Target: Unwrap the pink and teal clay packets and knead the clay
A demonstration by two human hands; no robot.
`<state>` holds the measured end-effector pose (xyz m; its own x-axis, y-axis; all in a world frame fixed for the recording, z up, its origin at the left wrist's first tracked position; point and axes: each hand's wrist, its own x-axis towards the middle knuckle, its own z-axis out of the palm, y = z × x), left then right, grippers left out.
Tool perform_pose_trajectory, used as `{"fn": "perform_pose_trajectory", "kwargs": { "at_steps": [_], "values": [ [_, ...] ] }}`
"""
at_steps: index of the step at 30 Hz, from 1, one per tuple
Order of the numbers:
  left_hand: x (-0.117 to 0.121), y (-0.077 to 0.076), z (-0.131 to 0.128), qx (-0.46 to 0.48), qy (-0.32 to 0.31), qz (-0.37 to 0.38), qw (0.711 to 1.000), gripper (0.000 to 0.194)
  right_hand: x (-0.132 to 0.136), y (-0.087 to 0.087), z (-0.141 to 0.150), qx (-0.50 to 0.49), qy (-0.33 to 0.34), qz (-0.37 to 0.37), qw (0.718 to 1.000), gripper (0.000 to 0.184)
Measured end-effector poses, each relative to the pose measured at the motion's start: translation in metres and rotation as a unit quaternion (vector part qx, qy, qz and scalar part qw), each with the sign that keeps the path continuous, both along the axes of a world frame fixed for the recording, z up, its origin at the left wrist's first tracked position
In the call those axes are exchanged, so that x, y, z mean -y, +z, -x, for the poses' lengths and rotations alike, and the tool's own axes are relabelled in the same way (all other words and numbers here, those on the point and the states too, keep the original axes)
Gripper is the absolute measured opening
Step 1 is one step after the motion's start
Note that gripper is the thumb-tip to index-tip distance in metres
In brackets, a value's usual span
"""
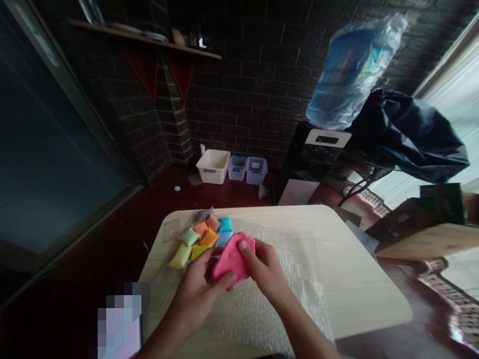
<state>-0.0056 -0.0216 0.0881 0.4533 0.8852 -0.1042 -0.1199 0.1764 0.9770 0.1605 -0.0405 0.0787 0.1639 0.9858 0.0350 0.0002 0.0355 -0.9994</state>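
One pink piece (232,260), soft-looking and flattened, uneven at the rim. Lies between the two hands, held up over the table. Left hand (202,281) grasps its lower left side, thumb laid across the near face; right hand (268,264) grasps its upper right side, thumb pressed on the face. Both hands occupied with this single piece; fingers behind it mostly hidden.

Just beyond the left hand and to its left: a cluster of small colored packets (209,237). Nine distinct: one gray, one coral, one orange, one amber, one teal, one light blue, one pale green, one yellow-green, one yellow. Bits of green and purple also show by the left hand; whether separate packets, cannot tell. Full count uncertain.

Farther left of the packets, one clear item (172,232), form unclear. Beneath the hands, one sheet of bubble wrap (295,264), reaching right of the right hand. Under that, one pale table (362,279).

Well beyond the hands, on the floor: one white bin (213,172), with two bluish clear bins (256,174) to its right. Beyond the right hand, farther right: one water dispenser (318,154) bearing one large bottle (339,75).
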Motion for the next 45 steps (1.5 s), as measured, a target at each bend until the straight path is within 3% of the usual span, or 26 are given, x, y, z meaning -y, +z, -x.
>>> {"fn": "perform_pose_trajectory", "kwargs": {
  "at_steps": [4, 8, 15, 20, 27, 33, 36, 40, 45],
  "values": [
    [0.002, -0.003, 0.0, 0.002, -0.03, 0.013, 0.999, 0.051, 0.005, 0.01, -0.001, -0.031, 0.059, -0.021, 0.998, 0.032],
    [0.005, -0.004, 0.002, -0.015, -0.023, 0.023, 0.999, 0.06, 0.006, 0.015, -0.001, -0.034, 0.075, 0.003, 0.997, 0.035],
    [0.002, 0.005, 0.002, -0.014, 0.02, 0.019, 1.0, 0.05, 0.002, 0.003, 0.004, -0.113, -0.01, 0.048, 0.992, 0.04],
    [-0.003, 0.002, 0.003, 0.034, 0.05, 0.047, 0.997, 0.039, -0.002, 0.002, 0.005, -0.13, -0.065, 0.043, 0.988, 0.043],
    [-0.005, 0.002, 0.01, 0.013, 0.022, 0.055, 0.998, 0.034, -0.002, 0.01, -0.002, -0.1, -0.043, 0.04, 0.993, 0.037],
    [-0.003, 0.0, 0.008, 0.002, 0.032, 0.035, 0.999, 0.029, 0.001, 0.009, 0.003, -0.127, -0.069, 0.061, 0.988, 0.049],
    [0.003, 0.0, 0.0, 0.045, 0.073, 0.048, 0.995, 0.034, 0.0, 0.007, 0.007, -0.146, -0.108, 0.05, 0.982, 0.047],
    [0.009, 0.002, -0.011, 0.117, 0.073, 0.097, 0.986, 0.047, -0.001, -0.002, 0.012, -0.166, -0.138, 0.014, 0.976, 0.041],
    [0.006, -0.002, -0.01, 0.106, 0.054, 0.088, 0.989, 0.039, -0.003, -0.005, 0.009, -0.162, -0.123, 0.009, 0.979, 0.038]
  ]
}}
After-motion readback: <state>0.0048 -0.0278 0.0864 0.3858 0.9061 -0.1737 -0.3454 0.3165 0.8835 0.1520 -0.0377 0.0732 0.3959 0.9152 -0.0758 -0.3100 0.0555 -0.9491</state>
